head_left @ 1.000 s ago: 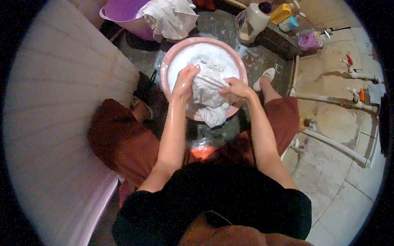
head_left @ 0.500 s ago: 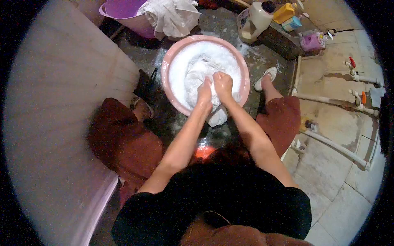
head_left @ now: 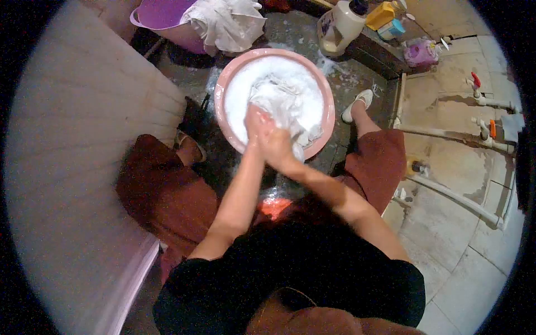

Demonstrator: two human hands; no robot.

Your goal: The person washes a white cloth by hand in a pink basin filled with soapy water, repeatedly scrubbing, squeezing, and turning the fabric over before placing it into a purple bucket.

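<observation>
A pink basin [head_left: 219,106] full of white suds stands on the dark wet floor between my feet. Wet white cloth [head_left: 287,100] lies bunched in the suds, and part of it reaches the basin's near rim. My left hand [head_left: 258,124] is closed on the cloth at the near left side of the basin. Pressed against it from the right, my right hand [head_left: 277,146] is also closed on the cloth. The hands touch each other, and the fabric between them is mostly hidden.
A purple tub [head_left: 167,25] with white cloth [head_left: 226,25] over its rim stands at the back left. Behind the basin on the right are a large bottle [head_left: 339,29] and smaller containers [head_left: 385,17]. Taps [head_left: 484,131] and pipes line the right wall.
Both hands have moved left and toward me, and the right hand now presses against the left. The cloth has shifted, and its end over the near rim has been drawn up.
</observation>
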